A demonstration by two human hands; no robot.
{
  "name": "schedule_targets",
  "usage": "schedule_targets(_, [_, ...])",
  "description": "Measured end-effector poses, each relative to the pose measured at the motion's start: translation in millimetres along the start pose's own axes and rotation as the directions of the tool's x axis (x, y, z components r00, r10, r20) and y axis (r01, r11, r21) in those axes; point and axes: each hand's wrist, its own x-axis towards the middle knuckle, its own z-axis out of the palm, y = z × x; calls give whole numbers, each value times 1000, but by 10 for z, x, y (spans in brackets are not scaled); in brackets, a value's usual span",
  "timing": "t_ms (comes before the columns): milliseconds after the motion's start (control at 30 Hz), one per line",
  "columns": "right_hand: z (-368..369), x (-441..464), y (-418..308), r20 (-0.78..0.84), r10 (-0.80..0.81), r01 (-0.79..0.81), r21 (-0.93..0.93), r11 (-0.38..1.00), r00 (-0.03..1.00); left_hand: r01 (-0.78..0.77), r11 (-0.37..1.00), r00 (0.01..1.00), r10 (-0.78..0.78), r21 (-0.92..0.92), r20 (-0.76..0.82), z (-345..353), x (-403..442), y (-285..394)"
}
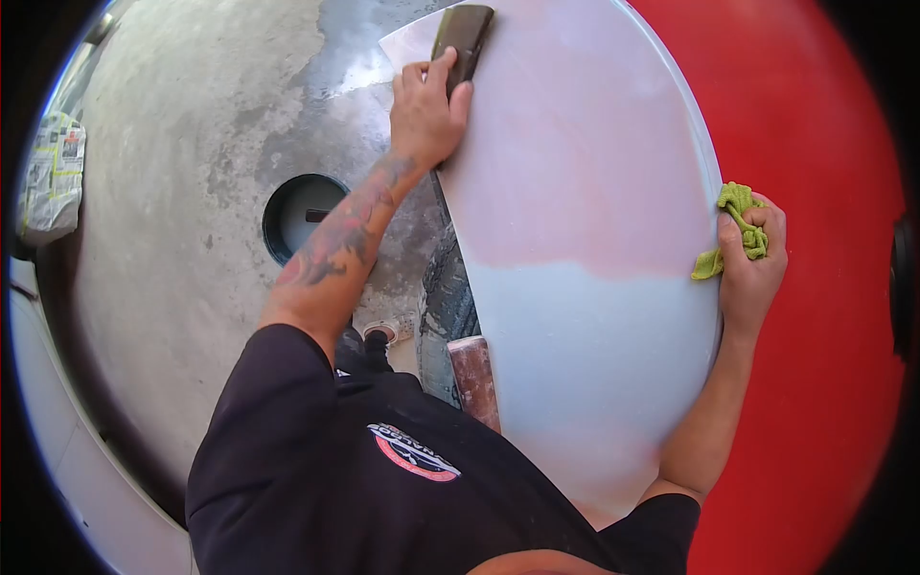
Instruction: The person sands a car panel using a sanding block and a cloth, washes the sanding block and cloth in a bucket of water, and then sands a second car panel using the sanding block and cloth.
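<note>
Fingers of my left hand [428, 110] are closed on a dark sanding block [464, 40], which lies against the far left edge of a large curved panel [585, 144]. The panel is whitish, with a pinkish area in its far half. At the panel's right edge, my right hand [752, 264] grips a crumpled green cloth [745, 220]. Part of the cloth hangs over the panel's surface. A reddish-brown block [474, 381] rests by the panel's near left edge, close to my body.
A round dark bucket [273, 220] stands on the wet concrete floor [182, 192], partly behind my left forearm. Along the right is a large red painted surface [815, 383]. At the far left sits a printed white bag or wrapping [56, 177] near a pale curved body [86, 460].
</note>
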Motion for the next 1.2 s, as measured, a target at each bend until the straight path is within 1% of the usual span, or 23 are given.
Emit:
schedule_targets(67, [-9,-5,3,4,13,-13,15,1000,1000,85,995,996,-84,52,-20,101,357,-123])
schedule_targets(167, [-11,31,50,-2,-19,19,32,999,1000,40,999,998,-41,-24,-57,54,-198,446])
schedule_targets(233, [-12,30,91,-7,-66,66,24,998,998,-147,985,986,154,-93,64,-166,-908,1087])
schedule_targets(267, [-24,36,86,-7,-55,55,22,998,998,-218,963,963,239,-157,128,-278,-1156,1275])
schedule_targets(300, [-21,33,73,-6,-44,44,21,999,999,-280,934,928,323,-222,185,-349,-1256,1390])
schedule_targets(367, [-22,41,47,1,-26,26,31,999,1000,-325,920,915,365,-220,174,-301,-963,1231])
schedule_targets(433, [-20,13,27,0,7,-7,40,999,1000,-286,945,953,298,-160,56,-94,-361,1033])
schedule_targets(467, [-11,-2,2,0,-43,43,30,999,999,-190,974,978,199,-123,61,-15,7,955])
schedule_targets(500, [13,15,-49,-1,-102,102,22,995,995,-168,983,985,171,-67,29,90,345,841])
schedule_targets(533, [13,15,-90,6,-154,154,14,988,988,-106,993,993,107,-43,40,108,514,882])
schedule_targets(633, [62,90,-119,66,-288,295,-271,916,955,-191,975,981,192,-115,1,-10,-120,1128])
schedule_targets(667, [126,157,-175,60,-357,354,-359,864,932,-265,952,961,274,-152,41,-124,-526,1223])
schedule_targets(733, [346,415,-287,103,-377,380,-468,798,920,-404,890,892,435,-212,125,-331,-1207,1278])
schedule_targets(767, [459,574,-318,125,-387,392,-520,759,914,-472,850,842,513,-233,165,-413,-1339,1217])
schedule_targets(833, [667,906,-332,123,-473,454,-563,690,872,-526,820,800,567,-223,195,-418,-1094,1100])
schedule_targets(867, [725,999,-371,134,-448,440,-565,698,884,-535,820,808,567,-205,160,-376,-877,1036])
schedule_targets(900, [760,1084,-415,143,-422,424,-566,707,895,-488,857,846,511,-166,151,-341,-657,1013])
schedule_targets(967, [736,997,-383,158,-354,381,-539,751,922,-343,935,935,349,-87,61,-172,-180,931])
schedule_targets(1033, [513,838,-329,153,-299,335,-499,799,942,-233,970,972,233,-76,-4,-86,-154,1025])
schedule_targets(1067, [371,654,-307,105,-233,256,-440,861,967,-229,965,972,234,-125,30,-105,-341,1127])
schedule_targets(1100, [238,481,-177,47,-218,221,-354,909,975,-222,959,969,237,-173,68,-193,-680,1255])
schedule_targets(1167, [-60,85,71,-22,-167,159,-208,965,986,-406,886,885,442,-223,146,-306,-1217,1340])
schedule_targets(1200, [-206,-116,138,-35,-143,136,-151,979,989,-428,876,868,467,-224,169,-325,-1139,1316])
